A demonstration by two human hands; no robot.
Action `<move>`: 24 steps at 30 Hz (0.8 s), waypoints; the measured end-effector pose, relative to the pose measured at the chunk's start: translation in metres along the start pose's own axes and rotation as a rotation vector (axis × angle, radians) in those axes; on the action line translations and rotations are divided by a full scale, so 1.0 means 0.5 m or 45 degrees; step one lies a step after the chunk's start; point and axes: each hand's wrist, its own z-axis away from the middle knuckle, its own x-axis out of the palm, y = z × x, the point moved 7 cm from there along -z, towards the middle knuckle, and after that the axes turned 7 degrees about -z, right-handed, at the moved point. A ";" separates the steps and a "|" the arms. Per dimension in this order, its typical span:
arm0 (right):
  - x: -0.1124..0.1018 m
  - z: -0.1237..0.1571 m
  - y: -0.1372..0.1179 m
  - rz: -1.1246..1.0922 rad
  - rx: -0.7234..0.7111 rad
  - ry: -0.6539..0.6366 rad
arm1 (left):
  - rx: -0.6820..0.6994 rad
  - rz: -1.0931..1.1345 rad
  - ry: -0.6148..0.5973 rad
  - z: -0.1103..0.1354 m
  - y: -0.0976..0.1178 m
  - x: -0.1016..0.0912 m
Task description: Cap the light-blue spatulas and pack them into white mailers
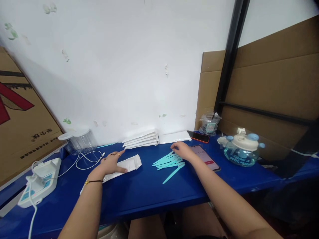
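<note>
My left hand [112, 163] lies over a flat white packet [131, 164] on the blue table, thumb on its near side and the other fingers spread across the far side. A small pile of slim turquoise plastic sticks [166, 162] with tapered ends lies in the middle; one stick [171, 175] points out toward the front. At the upper right end of this pile is my right hand [183, 151], fingers bent downward with a small gap between thumb and forefinger. No held item shows in it. Its palm side is hidden.
Against the wall rest a stack of white packets [141, 138] and another white packet [175, 137]. Right are a phone showing a timer [208, 158], a dark phone [198, 136], a wrapped cup [210, 124] and a bottle [241, 151]. Left are clear jars [81, 141] and a power strip [41, 182].
</note>
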 end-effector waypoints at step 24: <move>0.013 -0.044 0.005 -0.628 -0.015 -0.310 | 0.393 0.231 0.277 -0.141 0.266 0.031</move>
